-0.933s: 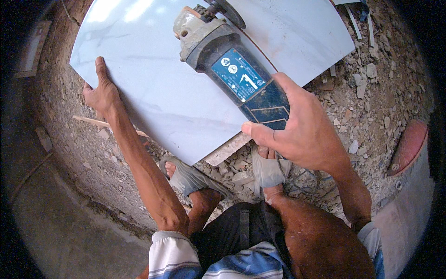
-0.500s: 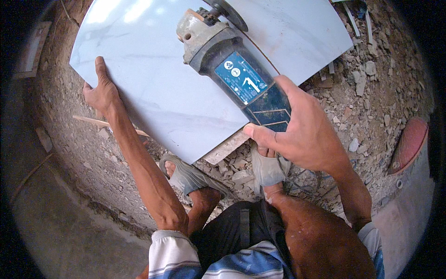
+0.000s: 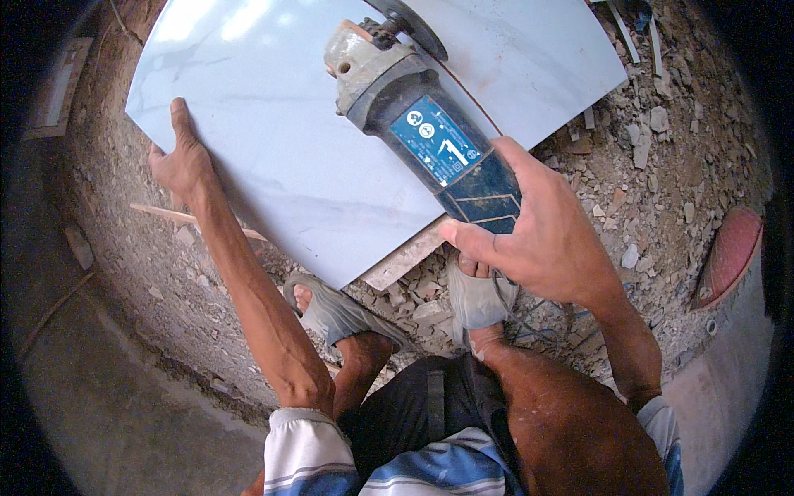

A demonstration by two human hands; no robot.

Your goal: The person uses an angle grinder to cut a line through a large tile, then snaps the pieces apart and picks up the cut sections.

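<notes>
A white marble-patterned tile (image 3: 256,132) fills the upper middle, with a reddish line running across it beside a blue-and-grey angle grinder (image 3: 438,140). My left hand (image 3: 186,165) grips the tile's left edge, thumb on top and fingers partly hidden below. My right hand (image 3: 542,236) is wrapped round the grinder's rear body. The grinder's dark disc (image 3: 418,33) is over that line near the top of the view. A pale rough slab (image 3: 401,256) shows under the tile's lower edge.
Broken tile and rubble (image 3: 653,165) surround my sandalled feet (image 3: 484,298), with loose cable lying near the right foot. A red rounded object (image 3: 729,256) lies at the right. Pale strips (image 3: 628,37) lie top right; a concrete floor (image 3: 157,397) shows lower left.
The grinder has shifted slightly to the right and downward along the line, with my right hand moving along with it. My left hand has stayed almost still on the tile.
</notes>
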